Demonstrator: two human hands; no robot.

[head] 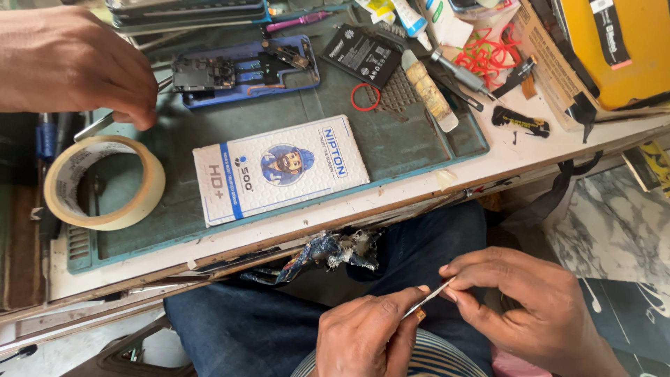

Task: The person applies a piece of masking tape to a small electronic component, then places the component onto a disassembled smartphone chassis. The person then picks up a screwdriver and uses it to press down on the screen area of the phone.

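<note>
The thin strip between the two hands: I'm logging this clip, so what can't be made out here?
- Thin strip, head view: seen edge-on, faces hidden by the left hand and right hand.
- Another person's hand: cut off by the top-left edge; its slim metal tool is mostly covered.
- Opened phone: parts too small.

Both hands sit low over the lap, close together. The left hand [366, 335] has its thumb and forefinger pinched shut, knuckles up. The right hand [541, 314] faces it, fingers [481, 269] curled in and thumb pressed to the forefinger, the fingertips of both hands nearly meeting.
</note>
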